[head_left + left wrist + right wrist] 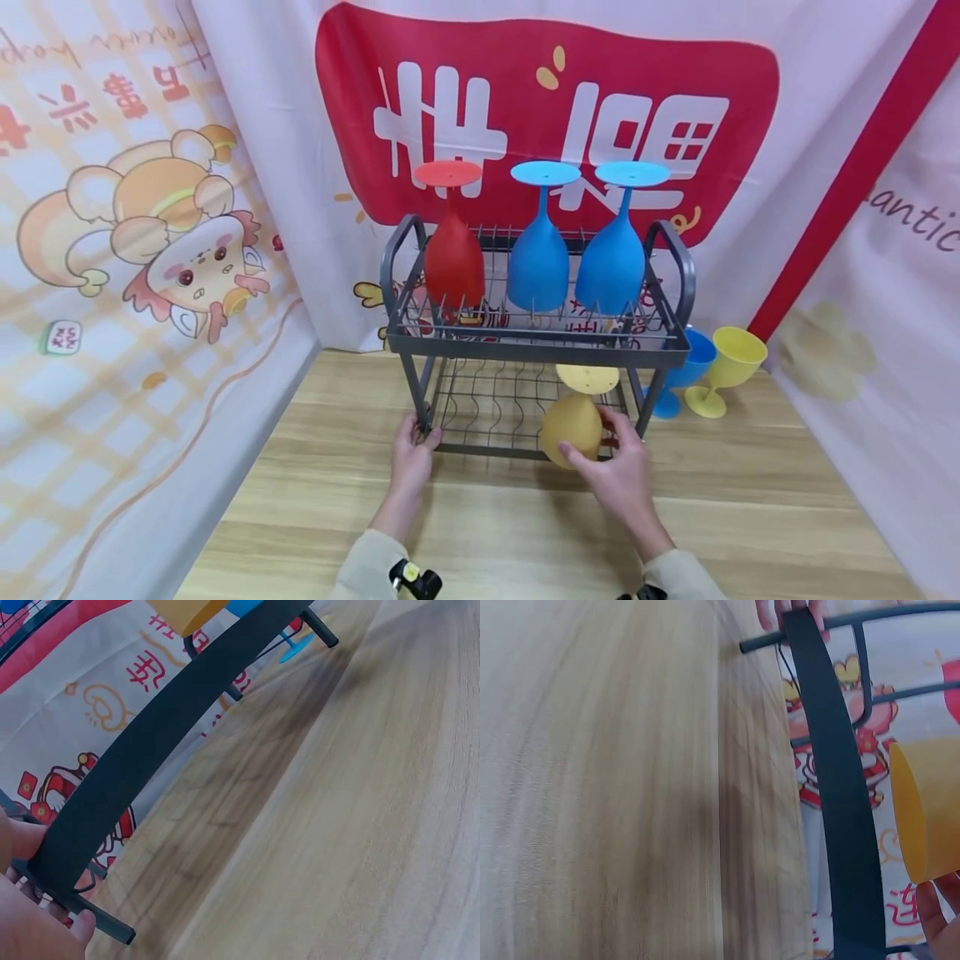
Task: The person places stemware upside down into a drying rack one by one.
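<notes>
My right hand holds a yellow goblet upside down, thumb on its near side and fingers round the right. The goblet is at the front right of the lower tier of a dark two-tier dish rack, its foot just under the upper tier. In the right wrist view the yellow cup's open rim shows beyond the rack's front bar. My left hand grips the rack's lower left front corner; the left wrist view shows the fingers round the frame by its leg.
On the upper tier a red goblet and two blue goblets stand upside down. Right of the rack, a blue goblet and a yellow goblet stand upright on the wooden table. Printed cloth hangs behind and at the sides.
</notes>
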{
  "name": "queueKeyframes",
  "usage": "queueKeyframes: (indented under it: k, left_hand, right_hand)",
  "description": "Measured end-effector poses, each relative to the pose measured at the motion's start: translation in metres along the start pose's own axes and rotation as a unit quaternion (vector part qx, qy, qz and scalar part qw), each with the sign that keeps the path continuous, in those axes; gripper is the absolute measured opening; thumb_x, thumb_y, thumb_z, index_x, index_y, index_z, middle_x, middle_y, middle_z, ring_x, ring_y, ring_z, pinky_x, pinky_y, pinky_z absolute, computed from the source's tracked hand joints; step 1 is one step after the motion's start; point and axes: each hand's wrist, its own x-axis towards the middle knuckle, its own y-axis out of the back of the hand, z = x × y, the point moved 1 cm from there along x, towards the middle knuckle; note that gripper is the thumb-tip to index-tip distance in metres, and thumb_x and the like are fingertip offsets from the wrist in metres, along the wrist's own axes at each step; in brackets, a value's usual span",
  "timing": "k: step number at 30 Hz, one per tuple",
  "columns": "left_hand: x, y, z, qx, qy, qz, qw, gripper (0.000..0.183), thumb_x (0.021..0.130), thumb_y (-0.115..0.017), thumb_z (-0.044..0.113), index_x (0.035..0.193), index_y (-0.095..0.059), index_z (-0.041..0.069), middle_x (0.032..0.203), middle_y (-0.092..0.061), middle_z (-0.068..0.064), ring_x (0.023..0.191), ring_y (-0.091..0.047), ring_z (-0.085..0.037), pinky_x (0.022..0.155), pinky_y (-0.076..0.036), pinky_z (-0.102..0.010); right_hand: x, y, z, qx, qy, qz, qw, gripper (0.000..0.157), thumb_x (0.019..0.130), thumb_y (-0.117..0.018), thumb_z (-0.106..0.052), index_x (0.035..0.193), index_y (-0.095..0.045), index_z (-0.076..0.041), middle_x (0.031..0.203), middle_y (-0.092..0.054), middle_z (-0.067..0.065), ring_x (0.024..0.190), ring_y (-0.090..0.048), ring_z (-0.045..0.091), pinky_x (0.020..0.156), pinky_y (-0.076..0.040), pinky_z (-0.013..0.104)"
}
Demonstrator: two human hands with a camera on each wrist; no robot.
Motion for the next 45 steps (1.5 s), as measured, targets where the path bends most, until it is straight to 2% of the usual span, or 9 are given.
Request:
queueKeyframes:
  k: [2,4,10,15,21,26,31,36,45]
  left_hand:
    - [0.000,0.000,-0.001,-0.003,0.001,-0.007,1.0000,0.057,0.104,-0.061,0.008,0.158,-0.045,0.012,0.166,-0.045,-0.018,0.159,-0.034,-0.041,0.128,-0.017,-0.073]
    - [0.001,-0.001,-0.003,-0.008,0.000,-0.009,0.9999,0.057,0.104,-0.060,0.007,0.158,-0.045,0.012,0.166,-0.045,-0.018,0.158,-0.035,-0.041,0.128,-0.018,-0.072]
    - [0.000,-0.001,-0.004,-0.016,0.003,-0.012,0.9998,0.058,0.103,-0.060,0.006,0.159,-0.045,0.013,0.167,-0.043,-0.018,0.159,-0.033,-0.042,0.128,-0.016,-0.073]
    - [0.000,0.001,-0.004,-0.026,0.000,-0.019,0.9995,0.061,0.103,-0.059,0.004,0.161,-0.041,0.012,0.168,-0.042,-0.019,0.159,-0.034,-0.042,0.130,-0.019,-0.068]
    - [0.000,0.006,-0.006,-0.038,-0.013,-0.019,0.9990,0.060,0.104,-0.058,0.003,0.161,-0.041,0.010,0.168,-0.040,-0.020,0.160,-0.031,-0.041,0.131,-0.018,-0.066]
    - [0.000,0.004,-0.006,-0.039,-0.020,-0.022,0.9988,0.060,0.104,-0.058,0.002,0.161,-0.040,0.008,0.168,-0.039,-0.021,0.160,-0.032,-0.041,0.132,-0.020,-0.062]
    - [0.000,-0.002,-0.009,-0.032,-0.022,-0.020,0.9990,0.060,0.103,-0.058,0.001,0.161,-0.042,0.011,0.168,-0.040,-0.020,0.159,-0.033,-0.041,0.131,-0.022,-0.061]
    - [0.001,-0.004,-0.010,-0.024,-0.017,-0.024,0.9993,0.062,0.104,-0.059,0.003,0.162,-0.041,0.014,0.170,-0.038,-0.017,0.160,-0.032,-0.040,0.131,-0.022,-0.062]
    - [-0.001,-0.001,-0.008,-0.035,-0.012,-0.016,0.9992,0.060,0.104,-0.058,0.004,0.161,-0.042,0.014,0.170,-0.038,-0.016,0.161,-0.030,-0.039,0.130,-0.017,-0.068]
  right_hand:
    - [0.005,0.000,0.004,-0.001,-0.013,0.013,1.000,0.083,0.080,-0.094,-0.033,0.149,-0.054,-0.010,0.143,-0.063,0.013,0.114,-0.064,0.031,0.090,-0.060,0.040]
    - [0.010,-0.001,0.008,-0.008,-0.022,0.027,0.999,0.083,0.081,-0.093,-0.034,0.150,-0.053,-0.009,0.142,-0.064,0.015,0.113,-0.065,0.033,0.090,-0.061,0.041]
    - [0.026,-0.010,0.017,-0.026,-0.042,0.054,0.997,0.084,0.083,-0.090,-0.037,0.152,-0.051,-0.008,0.142,-0.061,0.017,0.121,-0.064,0.036,0.097,-0.061,0.055]
    - [0.034,-0.018,0.025,-0.034,-0.043,0.068,0.996,0.083,0.083,-0.089,-0.039,0.152,-0.051,-0.011,0.143,-0.060,0.014,0.124,-0.064,0.035,0.096,-0.061,0.056]
    - [0.041,-0.026,0.029,-0.069,-0.038,0.060,0.995,0.085,0.084,-0.087,-0.042,0.154,-0.049,-0.011,0.146,-0.057,0.014,0.126,-0.062,0.036,0.097,-0.059,0.059]
    - [0.048,-0.029,0.028,-0.089,-0.072,0.062,0.991,0.088,0.086,-0.084,-0.043,0.157,-0.045,-0.009,0.150,-0.054,0.017,0.130,-0.059,0.039,0.105,-0.055,0.061]
    - [0.059,-0.027,0.026,-0.084,-0.109,0.065,0.988,0.089,0.089,-0.082,-0.043,0.160,-0.041,-0.008,0.154,-0.051,0.020,0.132,-0.055,0.042,0.111,-0.050,0.063]
    - [0.069,-0.027,0.027,-0.077,-0.127,0.073,0.986,0.087,0.090,-0.082,-0.045,0.159,-0.043,-0.009,0.155,-0.054,0.020,0.134,-0.055,0.042,0.113,-0.048,0.063]
    - [0.079,-0.033,0.029,-0.047,-0.145,0.041,0.987,0.088,0.093,-0.078,-0.052,0.160,-0.040,-0.010,0.157,-0.054,0.020,0.138,-0.057,0.041,0.116,-0.048,0.061]
